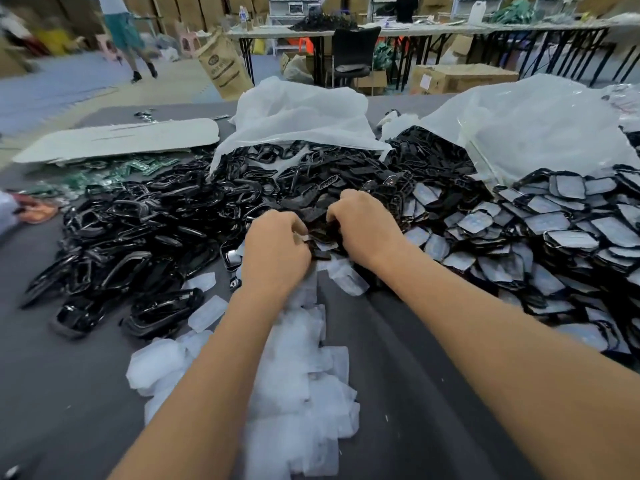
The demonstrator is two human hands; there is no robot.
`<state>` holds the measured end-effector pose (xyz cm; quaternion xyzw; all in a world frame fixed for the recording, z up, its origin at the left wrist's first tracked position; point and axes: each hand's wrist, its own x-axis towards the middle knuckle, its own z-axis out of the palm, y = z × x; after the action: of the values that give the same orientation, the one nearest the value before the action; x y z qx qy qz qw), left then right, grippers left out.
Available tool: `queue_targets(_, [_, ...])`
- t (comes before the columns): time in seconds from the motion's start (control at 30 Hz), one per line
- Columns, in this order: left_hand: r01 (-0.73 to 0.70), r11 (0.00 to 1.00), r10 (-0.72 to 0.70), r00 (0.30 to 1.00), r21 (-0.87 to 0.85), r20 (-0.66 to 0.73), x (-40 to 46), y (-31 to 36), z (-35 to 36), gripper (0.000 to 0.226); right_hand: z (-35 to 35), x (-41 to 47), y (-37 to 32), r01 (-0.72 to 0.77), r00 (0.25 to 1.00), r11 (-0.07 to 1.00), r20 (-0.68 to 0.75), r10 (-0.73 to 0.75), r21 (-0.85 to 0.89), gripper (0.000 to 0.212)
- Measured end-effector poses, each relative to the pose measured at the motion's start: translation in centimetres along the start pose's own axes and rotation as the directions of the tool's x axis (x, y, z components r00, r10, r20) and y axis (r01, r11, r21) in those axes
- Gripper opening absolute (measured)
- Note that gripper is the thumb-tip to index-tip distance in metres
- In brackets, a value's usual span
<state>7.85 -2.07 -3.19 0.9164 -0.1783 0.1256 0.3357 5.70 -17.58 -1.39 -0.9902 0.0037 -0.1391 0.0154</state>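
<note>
Both my hands meet over the middle of a grey table. My left hand and my right hand have curled fingers and together pinch a small black plastic part between them. Whether film is still on it is hidden by my fingers. Below my hands lies a pile of peeled clear film pieces. A heap of black frame parts spreads to the left. To the right lies a heap of flat black parts covered with film.
Two large clear plastic bags lie open behind the heaps. A flat cardboard sheet covers green circuit boards at the back left. Another person's hand shows at the left edge. Tables, a chair and boxes stand beyond.
</note>
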Motion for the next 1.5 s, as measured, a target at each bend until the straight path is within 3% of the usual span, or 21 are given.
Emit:
queue_targets(0.13, [0.031,1.000,-0.031,0.999,0.000,-0.045,-0.6,-2.1,-1.9,0.027,0.2,0.3,-0.5,-0.109,0.985,0.980,-0.113,0.129,0.169,0.010])
queue_targets(0.33, [0.191,0.962,-0.156,0.971,0.196,-0.181,-2.7,-6.8,-5.1,0.031,0.3,-1.1,-3.8,-0.075,0.932,0.793,-0.241,0.272,0.604,0.017])
queue_targets(0.53, [0.264,0.919,-0.231,0.962,0.292,-0.142,-3.5,-8.8,-6.5,0.027,1.9,-2.3,-9.3,-0.061,0.958,0.531,-0.099,0.267,0.845,0.017])
queue_targets(0.67, [0.291,0.937,-0.252,0.947,0.193,-0.200,-3.7,-9.0,-6.5,0.012,3.1,-3.5,-9.7,-0.095,0.955,0.422,-0.038,0.295,0.902,0.016])
queue_targets(0.77, [0.260,0.964,-0.234,0.928,0.057,-0.289,-3.8,-8.6,-6.6,0.008,3.4,-3.9,-9.2,-0.108,0.947,0.191,0.043,0.318,0.976,0.016])
queue_targets(0.83, [0.219,0.970,-0.241,0.922,-0.105,-0.302,-3.7,-8.2,-6.5,0.010,3.4,-3.9,-9.0,-0.117,0.945,0.102,0.079,0.318,0.988,0.018])
queue_targets(0.93, [0.182,0.870,-0.297,0.935,-0.459,-0.193,-3.7,-7.5,-6.2,0.013,3.5,-3.8,-9.1,-0.116,0.947,0.067,0.090,0.309,0.991,0.017])
queue_targets(1.03, [0.172,0.756,-0.307,0.945,-0.632,-0.110,-3.6,-7.2,-5.9,0.019,3.6,-3.8,-9.2,-0.111,0.945,0.035,0.095,0.314,0.993,0.014])
queue_targets(1.3, [0.167,0.521,-0.293,0.956,-0.837,0.009,-3.0,-7.2,-5.4,0.020,3.3,-3.7,-9.2,-0.113,0.941,-0.023,0.114,0.318,0.993,0.015])
queue_targets(1.43, [0.173,0.344,-0.258,0.963,-0.923,0.084,-2.4,-7.4,-5.0,0.018,3.3,-3.7,-9.2,-0.100,0.942,-0.026,0.103,0.319,0.995,0.016])
queue_targets(1.5, [0.172,0.340,-0.267,0.960,-0.925,0.080,-2.2,-7.5,-4.8,0.025,3.3,-3.7,-9.2,-0.086,0.943,-0.020,0.088,0.320,0.996,0.018])
